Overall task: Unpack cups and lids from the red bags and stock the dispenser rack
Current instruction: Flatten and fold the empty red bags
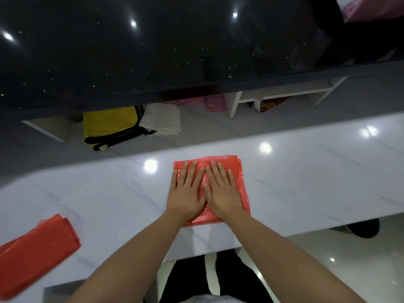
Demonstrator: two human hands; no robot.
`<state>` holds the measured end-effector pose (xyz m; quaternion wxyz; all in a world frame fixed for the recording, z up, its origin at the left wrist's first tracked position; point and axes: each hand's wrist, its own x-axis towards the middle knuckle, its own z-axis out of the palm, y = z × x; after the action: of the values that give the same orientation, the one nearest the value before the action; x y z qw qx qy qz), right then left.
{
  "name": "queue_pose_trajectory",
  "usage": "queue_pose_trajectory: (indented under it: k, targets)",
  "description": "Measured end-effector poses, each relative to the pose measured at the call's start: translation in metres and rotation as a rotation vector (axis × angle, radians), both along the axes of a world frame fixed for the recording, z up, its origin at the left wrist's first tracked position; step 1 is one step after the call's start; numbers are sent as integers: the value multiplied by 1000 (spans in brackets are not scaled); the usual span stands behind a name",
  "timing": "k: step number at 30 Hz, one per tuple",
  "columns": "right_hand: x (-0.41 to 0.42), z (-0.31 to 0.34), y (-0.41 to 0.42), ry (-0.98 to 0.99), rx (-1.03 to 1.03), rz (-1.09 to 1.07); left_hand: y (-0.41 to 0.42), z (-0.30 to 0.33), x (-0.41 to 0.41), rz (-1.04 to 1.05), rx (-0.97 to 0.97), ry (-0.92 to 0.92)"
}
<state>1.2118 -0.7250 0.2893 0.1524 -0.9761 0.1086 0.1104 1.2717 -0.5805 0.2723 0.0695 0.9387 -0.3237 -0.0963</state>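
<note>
both hands (205, 191) flat, folded red bag (238, 171)

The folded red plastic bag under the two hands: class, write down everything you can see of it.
The folded red plastic bag is thin, glossy and crinkled, folded into a flat, roughly square pad with layered edges showing at its far right corner. It lies flat on the white marble-look counter, near its front edge. The left hand and right hand press on it, palms down, fingers spread.
</note>
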Motion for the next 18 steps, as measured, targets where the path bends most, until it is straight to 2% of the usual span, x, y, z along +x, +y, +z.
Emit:
queue_pose_trajectory:
  k: [6,18]
  targets:
    - [-11,-16,-29,-113,-81,3,6,-5,4,-36,-18,-9]
    - [-17,-18,-54,-94,-99,-38,8,1,10,92,-46,30]
